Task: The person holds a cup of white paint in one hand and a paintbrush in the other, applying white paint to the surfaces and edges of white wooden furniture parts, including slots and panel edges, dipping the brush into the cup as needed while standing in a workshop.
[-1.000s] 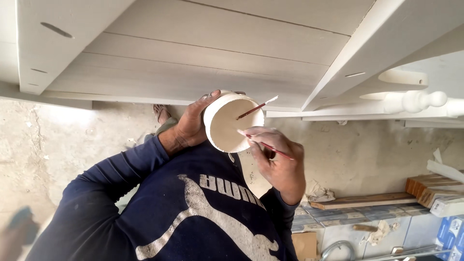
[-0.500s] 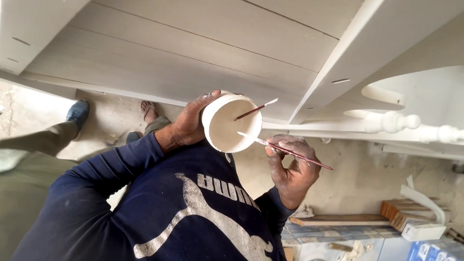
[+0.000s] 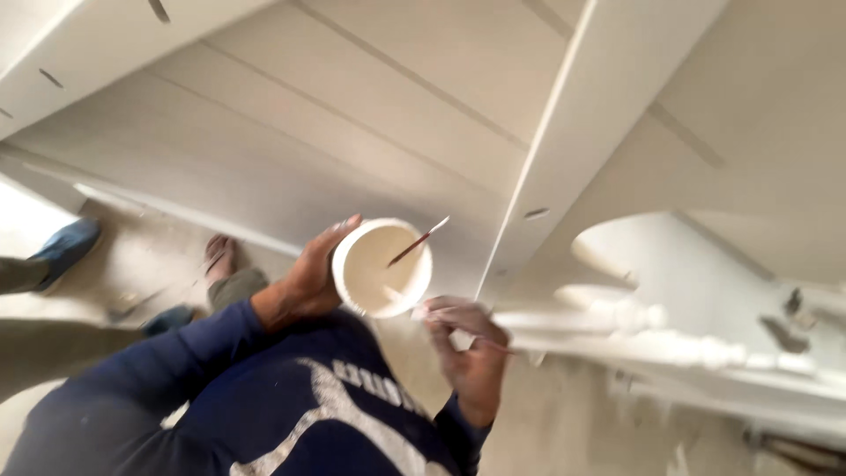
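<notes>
My left hand (image 3: 310,275) grips a round white cup (image 3: 382,268) of cream paint from the side. A thin stick (image 3: 419,241) leans inside the cup, its end poking over the rim. Just below and right of the cup, my right hand (image 3: 473,354) pinches a slim paintbrush (image 3: 432,311) with a reddish handle. Its pale tip lies close under the cup's rim. Both hands are held in front of my dark blue shirt.
A large white-painted wooden furniture piece (image 3: 370,115) with panels and a dividing board fills the upper view. A turned white spindle (image 3: 679,345) runs to the right. Another person's leg and blue shoe (image 3: 63,249) stand at the left, beside a sandalled foot (image 3: 219,256).
The view has swung, so the white furniture now fills more of it. My right hand has dropped lower and turned. The brush tip has come off the cup's rim.
</notes>
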